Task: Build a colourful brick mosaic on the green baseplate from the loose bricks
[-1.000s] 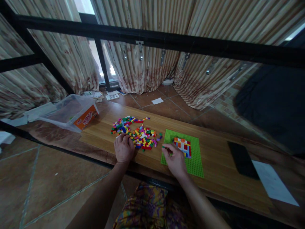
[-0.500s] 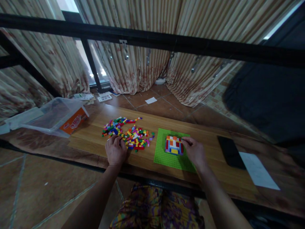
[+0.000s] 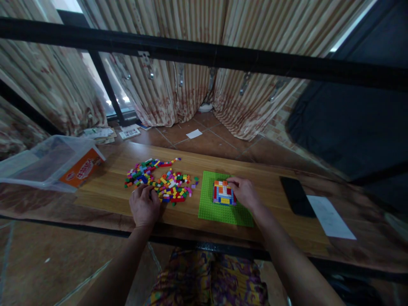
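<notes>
My left hand (image 3: 145, 206) rests at the near left edge of a loose pile of coloured toy bricks (image 3: 174, 185). Its fingers curl down among the bricks, and what they hold, if anything, is hidden. A small square build of bricks (image 3: 224, 193) in red, white, orange, yellow and blue stands on a green baseplate (image 3: 208, 212). At the build's far right corner, the fingertips of my right hand (image 3: 244, 191) are pinched together and touch it. Any piece between those fingers is too small to make out.
The wooden board (image 3: 111, 191) carries the bricks and baseplate. At the left sits a clear plastic box (image 3: 47, 163) with an orange label. A black phone-like slab (image 3: 296, 195) and a white paper sheet (image 3: 331, 216) lie to the right. A dark rail (image 3: 191, 49) crosses beyond.
My right hand has shifted from the build's right side to its far right corner. My left hand stays at the pile. The whole view has slid somewhat as the head turned.
</notes>
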Available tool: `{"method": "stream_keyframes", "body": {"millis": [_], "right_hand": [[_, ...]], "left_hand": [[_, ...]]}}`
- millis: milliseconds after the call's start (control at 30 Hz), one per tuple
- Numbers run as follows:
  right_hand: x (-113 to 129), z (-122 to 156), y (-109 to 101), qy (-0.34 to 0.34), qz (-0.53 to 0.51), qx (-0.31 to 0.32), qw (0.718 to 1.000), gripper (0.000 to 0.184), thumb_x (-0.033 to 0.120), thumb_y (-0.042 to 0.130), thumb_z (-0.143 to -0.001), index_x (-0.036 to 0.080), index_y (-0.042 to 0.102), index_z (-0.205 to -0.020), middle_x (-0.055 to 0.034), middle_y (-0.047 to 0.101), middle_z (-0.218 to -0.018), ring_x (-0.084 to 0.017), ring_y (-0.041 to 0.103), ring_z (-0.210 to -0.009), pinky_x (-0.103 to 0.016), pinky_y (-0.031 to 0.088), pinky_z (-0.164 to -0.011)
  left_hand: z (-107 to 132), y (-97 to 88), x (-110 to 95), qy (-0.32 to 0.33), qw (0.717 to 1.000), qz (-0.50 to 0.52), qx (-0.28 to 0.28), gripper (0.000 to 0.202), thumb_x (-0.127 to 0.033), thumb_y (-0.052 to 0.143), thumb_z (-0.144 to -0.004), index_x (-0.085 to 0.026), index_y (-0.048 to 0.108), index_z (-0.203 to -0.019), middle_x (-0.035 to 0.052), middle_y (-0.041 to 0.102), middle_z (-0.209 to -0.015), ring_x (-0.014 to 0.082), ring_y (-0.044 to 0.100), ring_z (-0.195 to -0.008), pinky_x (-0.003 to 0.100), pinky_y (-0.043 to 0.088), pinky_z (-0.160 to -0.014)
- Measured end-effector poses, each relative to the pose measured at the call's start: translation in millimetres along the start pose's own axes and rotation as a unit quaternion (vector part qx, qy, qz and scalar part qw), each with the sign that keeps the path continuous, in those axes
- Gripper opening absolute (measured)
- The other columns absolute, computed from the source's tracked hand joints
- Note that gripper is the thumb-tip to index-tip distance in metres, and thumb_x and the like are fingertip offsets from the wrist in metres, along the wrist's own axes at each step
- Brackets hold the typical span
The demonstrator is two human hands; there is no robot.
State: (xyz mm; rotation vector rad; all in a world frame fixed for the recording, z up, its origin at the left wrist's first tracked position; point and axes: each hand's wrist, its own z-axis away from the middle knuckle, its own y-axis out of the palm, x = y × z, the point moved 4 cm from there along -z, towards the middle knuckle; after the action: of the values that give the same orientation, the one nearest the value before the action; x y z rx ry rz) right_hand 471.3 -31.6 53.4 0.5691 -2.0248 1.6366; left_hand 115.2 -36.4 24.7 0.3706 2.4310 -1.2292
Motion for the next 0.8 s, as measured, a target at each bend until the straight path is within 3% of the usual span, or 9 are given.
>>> {"method": "stream_keyframes", "body": {"millis": [267,567,800], "right_hand": [[-9,-3,1,0.013,-0.029,0.008,0.999,0.024,0.025,0.053,-0.082,0.022,0.075,-0.09,-0.0043,0.075,-0.09,-0.019,0.068,-0.08,-0.033,0.05,-0.077],[-21,-10,6,0.075,-0.128,0.013,0.989,0.016,0.026,0.061,-0.073,0.021,0.075,-0.078,-0.0027,0.074,-0.073,-0.017,0.066,-0.065,-0.029,0.049,-0.063],[-28,-9,10,0.096,-0.186,0.016,0.978,0.014,0.025,0.064,-0.071,0.02,0.075,-0.078,-0.0041,0.075,-0.075,-0.019,0.067,-0.068,-0.032,0.051,-0.068]], "left_hand": [[0,0.4,0,0.006,1.0,-0.013,0.0,0.024,-0.026,0.047,-0.085,-0.016,0.068,-0.091,0.0132,0.064,-0.104,0.0271,0.058,-0.098,0.043,0.044,-0.09],[0,-0.4,-1,0.006,1.0,-0.006,0.004,0.024,-0.025,0.046,-0.085,-0.016,0.067,-0.091,0.0136,0.063,-0.105,0.0272,0.057,-0.099,0.043,0.043,-0.091],[0,-0.5,-1,0.001,1.0,0.003,0.005,0.023,-0.024,0.047,-0.083,-0.017,0.068,-0.091,0.0131,0.063,-0.105,0.0276,0.056,-0.099,0.044,0.043,-0.091]]}}
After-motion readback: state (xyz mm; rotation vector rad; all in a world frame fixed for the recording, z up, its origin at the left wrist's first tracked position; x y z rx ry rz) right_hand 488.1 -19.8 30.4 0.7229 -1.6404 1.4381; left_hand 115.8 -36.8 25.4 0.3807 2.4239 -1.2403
